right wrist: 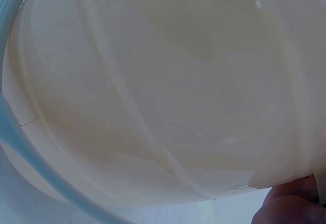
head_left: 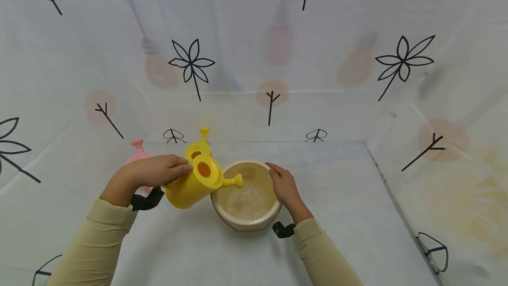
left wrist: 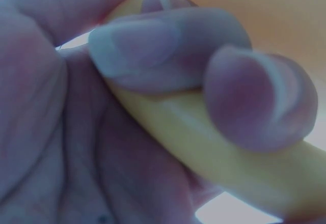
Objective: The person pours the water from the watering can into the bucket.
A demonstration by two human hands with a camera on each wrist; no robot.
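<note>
Cloth backdrop printed with black twigs, leaves and pale red discs rises behind and beside the table, whose surface is whitish. Two khaki sleeves reach in from the near side, the left one and the right one.

On the table, in front of the person, sits a cream bowl; a whitish, shiny patch covers its bottom, though whether it is liquid I cannot tell. A yellow watering can is held tilted at the bowl's left, its spout over the inside; what lies within its round hole is hidden. Behind it stands a second yellow can, partly covered by the first. Farther left, a pink can is mostly blocked by the left hand, whose fingers curl round the held can's handle. The right hand grips the bowl's right rim. Smallest are the black wrist pieces, left and right.
</note>
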